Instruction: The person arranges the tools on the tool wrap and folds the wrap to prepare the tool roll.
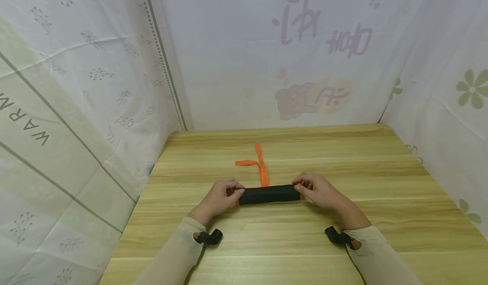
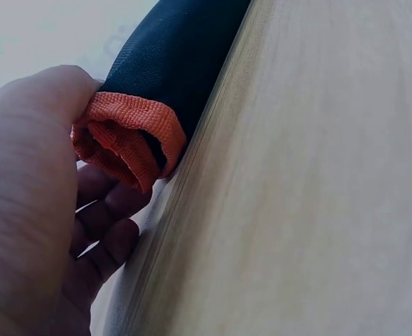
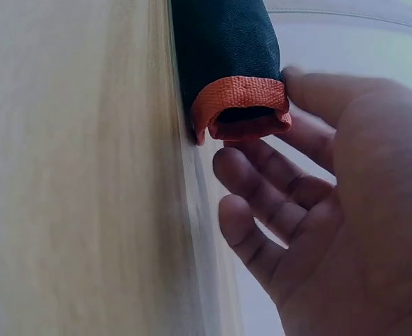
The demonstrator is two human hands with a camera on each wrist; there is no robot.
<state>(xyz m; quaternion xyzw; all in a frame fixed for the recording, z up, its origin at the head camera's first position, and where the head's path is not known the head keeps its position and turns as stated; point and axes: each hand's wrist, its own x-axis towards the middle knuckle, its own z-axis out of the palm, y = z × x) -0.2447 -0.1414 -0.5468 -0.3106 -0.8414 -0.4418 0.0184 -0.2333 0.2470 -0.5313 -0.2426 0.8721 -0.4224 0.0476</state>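
Observation:
A rolled-up black fabric pouch point(image 1: 269, 195) with orange edging lies crosswise on the wooden table. At its left end, my left hand point(image 1: 221, 197) pinches it, thumb on the near side and fingers behind. My right hand point(image 1: 321, 193) holds the right end in a similar way. In the left wrist view, orange trim point(image 2: 137, 115) rings the hollow, folded end of the roll. The right wrist view shows the other end, where orange binding point(image 3: 241, 91) frames a flattened opening. An orange tie strap point(image 1: 263, 172) runs from the roll's far side and splits into two loose tails.
The wooden table point(image 1: 263, 251) extends around the roll, its far edge against a printed white curtain point(image 1: 236, 65). More patterned curtains hang at left and right. Black wrist-worn devices point(image 1: 211, 237) sit at both cuffs, over light sleeves.

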